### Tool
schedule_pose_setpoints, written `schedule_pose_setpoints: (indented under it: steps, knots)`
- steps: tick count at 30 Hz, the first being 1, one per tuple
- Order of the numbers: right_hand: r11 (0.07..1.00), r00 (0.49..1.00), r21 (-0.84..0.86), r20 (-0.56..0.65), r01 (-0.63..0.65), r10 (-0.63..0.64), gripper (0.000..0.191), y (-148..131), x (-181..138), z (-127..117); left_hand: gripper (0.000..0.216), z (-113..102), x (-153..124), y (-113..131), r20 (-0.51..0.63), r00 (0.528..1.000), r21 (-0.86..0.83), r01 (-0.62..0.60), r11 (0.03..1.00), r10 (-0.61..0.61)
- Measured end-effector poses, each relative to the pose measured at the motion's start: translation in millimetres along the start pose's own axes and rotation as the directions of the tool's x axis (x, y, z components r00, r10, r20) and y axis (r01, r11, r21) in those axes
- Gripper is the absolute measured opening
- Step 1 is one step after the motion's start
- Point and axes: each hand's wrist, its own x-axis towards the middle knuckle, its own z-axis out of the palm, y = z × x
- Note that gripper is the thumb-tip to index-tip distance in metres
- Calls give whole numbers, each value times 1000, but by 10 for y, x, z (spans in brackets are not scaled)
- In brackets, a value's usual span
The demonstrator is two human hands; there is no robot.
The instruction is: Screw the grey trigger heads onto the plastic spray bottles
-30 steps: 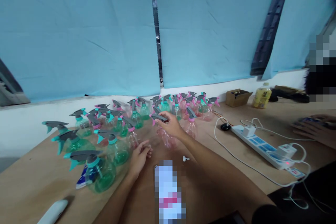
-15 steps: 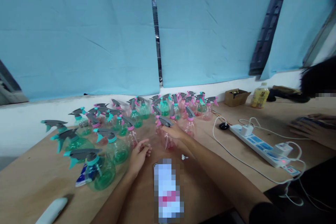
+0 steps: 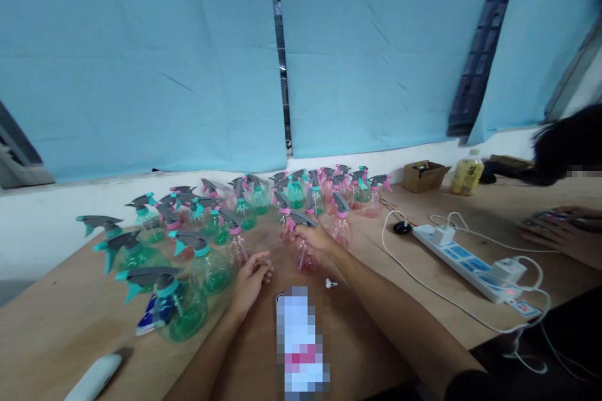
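Note:
My right hand [image 3: 311, 236] is closed around the neck of a clear pink spray bottle [image 3: 308, 259] with a grey and pink trigger head, near the middle of the table. Its fingers cover part of the collar and trigger. My left hand [image 3: 253, 276] rests on the table to the left, fingers loosely curled and apart, with nothing visible in it. Beside it stand a pink-collared spray bottle [image 3: 238, 249] and a green one with a turquoise collar [image 3: 211, 270]. A phone [image 3: 301, 326] with a blurred-out screen lies between my forearms.
Several more pink and green spray bottles [image 3: 244, 210] crowd the back and left. A small white piece [image 3: 331, 284] lies right of the phone. Rightward are a corded power strip [image 3: 463, 260], a small carton [image 3: 426, 177], a drink bottle [image 3: 467, 174] and another person's hands [image 3: 564, 232].
The pink spray bottle in my right hand has shifted slightly to the right, its head turning a little. My left hand stays nearly in place.

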Motion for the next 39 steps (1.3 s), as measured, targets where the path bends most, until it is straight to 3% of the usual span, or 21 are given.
schedule_pose_setpoints:
  steps: [6, 11, 21, 26, 31, 39]
  knots:
    - [999, 998, 31, 57, -9, 7, 20, -5, 31, -10, 47, 8, -16, 10, 34, 999, 21, 12, 1000, -13]
    - [999, 997, 49, 71, -15, 12, 20, 4, 42, 2, 34, 11, -15, 6, -6, 1000, 47, 29, 998, -28]
    - [997, 995, 76, 97, -7, 0, 20, 58, 58, 4, 43, -1, 4, -40, 9, 999, 87, 48, 995, -49]
    - [999, 999, -5, 27, 45, -45, 15, 61, 60, 19, 43, -7, -14, -31, 35, 999, 126, 23, 992, -28]
    - [997, 997, 71, 66, 33, -38, 14, 127, 73, 32, 43, -2, -17, -25, 49, 999, 140, 12, 990, -19]
    - [997, 997, 10, 7, 78, -78, 18, 168, 82, 43, 43, -1, -6, -60, 55, 998, 162, 5, 987, -14]
